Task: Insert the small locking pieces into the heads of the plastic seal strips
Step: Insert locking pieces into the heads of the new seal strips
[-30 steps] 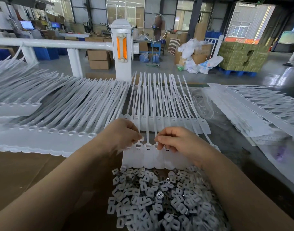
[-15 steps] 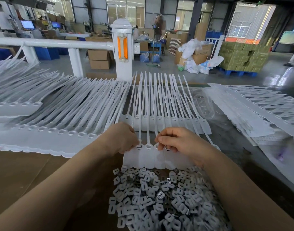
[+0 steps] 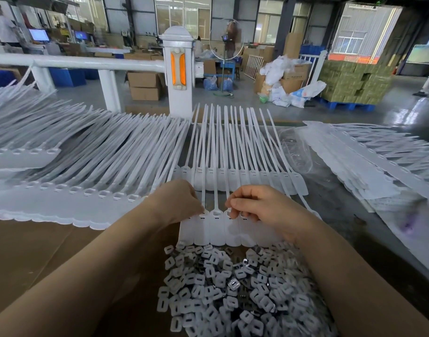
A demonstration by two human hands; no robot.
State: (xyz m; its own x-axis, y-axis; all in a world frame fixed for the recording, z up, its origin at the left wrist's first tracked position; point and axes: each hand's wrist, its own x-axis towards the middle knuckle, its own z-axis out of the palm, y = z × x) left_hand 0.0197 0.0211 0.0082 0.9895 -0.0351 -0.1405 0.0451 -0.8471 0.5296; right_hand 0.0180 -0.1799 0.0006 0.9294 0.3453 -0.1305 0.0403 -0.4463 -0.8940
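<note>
Since earlier, our left hand (image 3: 178, 199) crept nearer; both hands, right hand (image 3: 262, 206) included, pinch one joined row of seal strips (image 3: 217, 229), uncounted locking pieces (image 3: 233, 288) heaped just below.

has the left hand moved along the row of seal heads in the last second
Yes, slightly. The left hand has slid left along the near seal strip row, uncovering heads, while the right hand stayed put.

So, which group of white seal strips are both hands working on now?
The short joined row nearest the person, just above the pile of locking pieces. The left hand and right hand touch its heads; the other groups lie untouched.
</note>
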